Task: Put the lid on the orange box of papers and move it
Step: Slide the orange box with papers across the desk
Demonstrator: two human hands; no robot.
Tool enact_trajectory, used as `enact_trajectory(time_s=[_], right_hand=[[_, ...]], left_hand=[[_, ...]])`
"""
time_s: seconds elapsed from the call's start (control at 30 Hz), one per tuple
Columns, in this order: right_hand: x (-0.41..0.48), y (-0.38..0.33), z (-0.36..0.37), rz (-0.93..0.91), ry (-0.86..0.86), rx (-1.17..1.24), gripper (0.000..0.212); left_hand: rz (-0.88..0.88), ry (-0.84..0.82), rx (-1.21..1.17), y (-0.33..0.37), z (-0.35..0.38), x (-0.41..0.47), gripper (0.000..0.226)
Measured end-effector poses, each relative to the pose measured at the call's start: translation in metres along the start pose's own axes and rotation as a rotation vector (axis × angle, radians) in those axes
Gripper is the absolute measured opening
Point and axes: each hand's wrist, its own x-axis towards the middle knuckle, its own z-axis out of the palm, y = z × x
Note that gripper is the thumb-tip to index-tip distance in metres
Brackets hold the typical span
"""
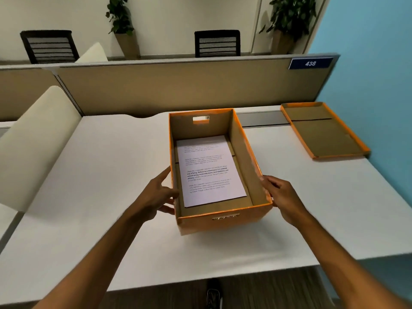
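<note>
An open orange box [247,214] stands in the middle of the white desk [100,186], with printed white papers [209,170] lying flat on its bottom. Its orange lid [321,132] lies upside down at the far right of the desk, brown inside facing up. My left hand [159,195] is pressed against the box's left wall, fingers spread. My right hand [283,197] touches the box's near right corner and wall. Both hands flank the box at its near end.
A beige partition [178,88] runs along the desk's back edge, with a blue sign reading 438 [310,63]. A blue wall [379,85] bounds the right side. A cream divider [38,139] stands at the left. Chairs and potted plants sit beyond the partition.
</note>
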Motion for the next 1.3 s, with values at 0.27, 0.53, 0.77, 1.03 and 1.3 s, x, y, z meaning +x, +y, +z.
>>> enact_trajectory(time_s=[0.27,0.53,0.77,1.03,1.3], right_hand=[[-0.049,0.019,-0.017,0.003,0.137,-0.072,0.022],[-0.058,0.037,-0.033,0.027,0.159,-0.129,0.023],[-0.052,0.049,-0.042,0.022,0.125,-0.175,0.026],[-0.051,0.056,-0.045,-0.017,0.119,-0.304,0.038],[-0.052,0.057,-0.047,-0.022,0.127,-0.305,0.035]], left_hand=[[0.006,-0.040,-0.031,-0.018,0.031,-0.026,0.075],[-0.038,-0.050,-0.074,-0.034,0.061,-0.033,0.077],[-0.043,0.002,-0.036,-0.040,0.077,-0.030,0.075],[-0.049,0.047,0.009,-0.041,0.085,-0.034,0.068],[-0.043,0.093,0.049,-0.033,0.093,-0.043,0.063]])
